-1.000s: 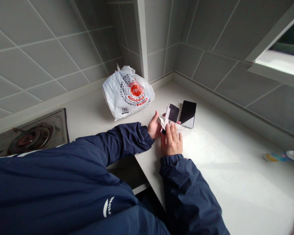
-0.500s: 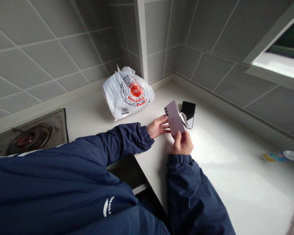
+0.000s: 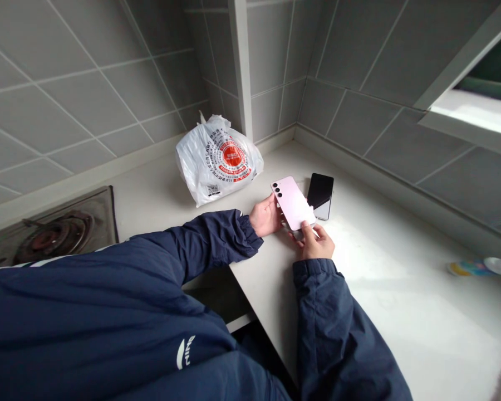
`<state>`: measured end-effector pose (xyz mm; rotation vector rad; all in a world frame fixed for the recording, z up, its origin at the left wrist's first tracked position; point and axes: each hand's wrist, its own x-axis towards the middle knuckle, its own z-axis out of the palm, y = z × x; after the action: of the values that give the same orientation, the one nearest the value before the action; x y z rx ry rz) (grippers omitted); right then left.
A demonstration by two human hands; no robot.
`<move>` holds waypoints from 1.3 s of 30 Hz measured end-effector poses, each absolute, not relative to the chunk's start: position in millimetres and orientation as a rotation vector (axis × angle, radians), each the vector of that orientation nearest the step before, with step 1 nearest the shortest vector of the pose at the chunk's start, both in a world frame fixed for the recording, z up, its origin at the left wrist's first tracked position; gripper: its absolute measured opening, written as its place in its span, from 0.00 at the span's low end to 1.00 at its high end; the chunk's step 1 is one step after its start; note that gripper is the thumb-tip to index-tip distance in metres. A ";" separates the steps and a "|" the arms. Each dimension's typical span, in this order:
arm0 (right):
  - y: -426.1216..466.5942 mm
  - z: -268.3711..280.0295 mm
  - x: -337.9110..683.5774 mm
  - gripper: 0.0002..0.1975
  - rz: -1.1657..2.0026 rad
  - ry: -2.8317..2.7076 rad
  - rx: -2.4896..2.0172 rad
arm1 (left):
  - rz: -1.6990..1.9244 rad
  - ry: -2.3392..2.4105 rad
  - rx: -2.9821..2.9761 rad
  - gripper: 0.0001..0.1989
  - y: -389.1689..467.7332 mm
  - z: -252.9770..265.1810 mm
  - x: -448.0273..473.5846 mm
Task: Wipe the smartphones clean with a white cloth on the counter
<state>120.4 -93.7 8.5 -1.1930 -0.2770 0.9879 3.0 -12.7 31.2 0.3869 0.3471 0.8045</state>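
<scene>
- Your right hand (image 3: 316,243) pinches the near end of the pink phone (image 3: 293,205), back up over the counter (image 3: 367,278).
- Your left hand (image 3: 266,216) half-curls at its left edge; you can't tell how firmly.
- Just right lies the black phone (image 3: 320,192).

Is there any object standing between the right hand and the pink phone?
Nothing visible on top: the right hand holds the pink phone by its near end, thumb on its back. Underneath is hidden. The black phone lies outside that grip.
</scene>
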 end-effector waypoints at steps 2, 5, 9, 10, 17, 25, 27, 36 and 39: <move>-95.9 11.8 119.9 0.32 1.022 -0.305 -1.197 | 0.775 0.289 0.462 0.31 -11.7 28.9 3.0; -98.1 13.6 120.6 0.30 1.076 -0.363 -1.219 | 0.799 0.270 0.492 0.33 -10.0 24.9 2.5; -97.4 12.6 123.6 0.33 1.112 -0.399 -1.293 | 0.793 0.247 0.477 0.35 -10.2 24.1 2.5; -97.3 12.8 124.3 0.33 1.118 -0.422 -1.318 | 0.786 0.239 0.465 0.35 -10.6 24.7 2.4; -101.9 21.4 131.2 0.25 1.253 -0.610 -1.424 | 0.722 0.222 0.354 0.35 -13.1 31.0 -2.6; -116.2 26.0 131.9 0.25 1.530 -0.803 -1.302 | 0.638 0.292 0.357 0.33 -8.6 25.5 -10.4; -122.4 27.0 134.3 0.25 1.577 -0.832 -1.234 | 0.614 0.289 0.396 0.33 -7.8 22.1 -11.0; -104.4 22.8 166.1 0.24 1.030 -0.403 -1.087 | 0.596 0.331 0.467 0.27 -6.1 21.0 -9.8; -100.3 14.1 160.8 0.17 0.545 -0.522 -1.254 | 0.608 0.323 0.463 0.27 -5.4 21.9 -10.2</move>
<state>160.8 -100.3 14.1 -1.2538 -0.5219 0.5454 -10.2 -5.4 21.9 0.4634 0.3226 0.6081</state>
